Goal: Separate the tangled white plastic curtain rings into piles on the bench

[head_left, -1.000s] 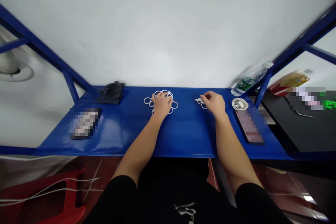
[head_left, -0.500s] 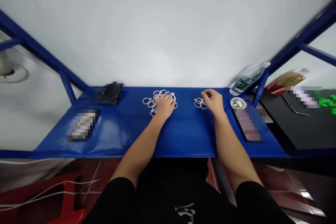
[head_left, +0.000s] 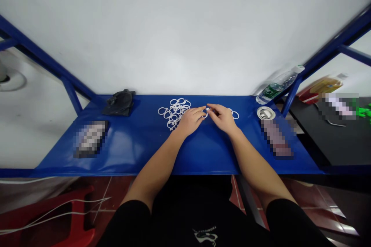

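Note:
Over the blue tabletop (head_left: 139,142), my left hand (head_left: 191,119) and my right hand (head_left: 222,117) meet at the fingertips around one thin white ring (head_left: 206,114). Both hands pinch at it, with the ring partly hidden by the fingers. A pile of similar white rings (head_left: 173,117), each with a small knob, lies just left of my left hand. Beyond my right hand, a few more white rings (head_left: 236,115) show, partly covered by that hand.
On the left are a black plastic bag (head_left: 120,102) and a blurred-out dark object (head_left: 91,139). To the right stand a water bottle (head_left: 279,85), a coiled white cable (head_left: 266,113) and a phone (head_left: 276,139). Blue frame bars (head_left: 72,92) flank the table; a white wall rises behind.
My left hand has left the pile with a ring and moved right. My right hand has come left from the smaller group of rings, and the fingertips now meet at that ring.

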Demonstrator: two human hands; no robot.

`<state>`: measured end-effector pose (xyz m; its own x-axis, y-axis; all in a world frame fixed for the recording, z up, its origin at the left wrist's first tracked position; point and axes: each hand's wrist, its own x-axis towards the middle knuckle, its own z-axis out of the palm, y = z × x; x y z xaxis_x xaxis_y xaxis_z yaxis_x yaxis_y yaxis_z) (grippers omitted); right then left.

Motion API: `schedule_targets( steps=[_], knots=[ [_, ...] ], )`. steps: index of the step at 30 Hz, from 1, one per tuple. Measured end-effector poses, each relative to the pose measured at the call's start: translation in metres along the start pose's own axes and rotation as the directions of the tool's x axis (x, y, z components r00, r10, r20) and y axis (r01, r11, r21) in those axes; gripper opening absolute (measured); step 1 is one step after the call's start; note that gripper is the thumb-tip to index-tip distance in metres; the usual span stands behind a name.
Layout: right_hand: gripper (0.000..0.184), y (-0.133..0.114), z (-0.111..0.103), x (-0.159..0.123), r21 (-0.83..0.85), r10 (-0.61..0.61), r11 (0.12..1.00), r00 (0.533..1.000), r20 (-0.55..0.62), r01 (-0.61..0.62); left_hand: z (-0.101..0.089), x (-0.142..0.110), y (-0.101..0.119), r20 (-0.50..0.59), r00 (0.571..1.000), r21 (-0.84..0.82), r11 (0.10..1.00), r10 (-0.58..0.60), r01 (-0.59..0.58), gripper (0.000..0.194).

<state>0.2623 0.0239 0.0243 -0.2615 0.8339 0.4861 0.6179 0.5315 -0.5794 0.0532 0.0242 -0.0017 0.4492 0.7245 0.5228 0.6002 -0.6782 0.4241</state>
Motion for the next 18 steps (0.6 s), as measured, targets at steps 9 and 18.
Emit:
schedule_targets(
  steps=[9,18],
  knots=[
    [0.019,0.006,0.002,0.001,0.060,-0.053,0.997,0.998,-0.039,0.055,0.001,-0.002,0.003,-0.067,0.997,-0.138,0.990,-0.034,0.024,0.044],
    [0.020,-0.006,0.006,-0.001,0.190,-0.032,0.982,0.997,0.070,0.018,0.014,0.000,-0.006,-0.110,0.940,-0.552,0.807,-0.323,0.213,0.017]
  ],
)
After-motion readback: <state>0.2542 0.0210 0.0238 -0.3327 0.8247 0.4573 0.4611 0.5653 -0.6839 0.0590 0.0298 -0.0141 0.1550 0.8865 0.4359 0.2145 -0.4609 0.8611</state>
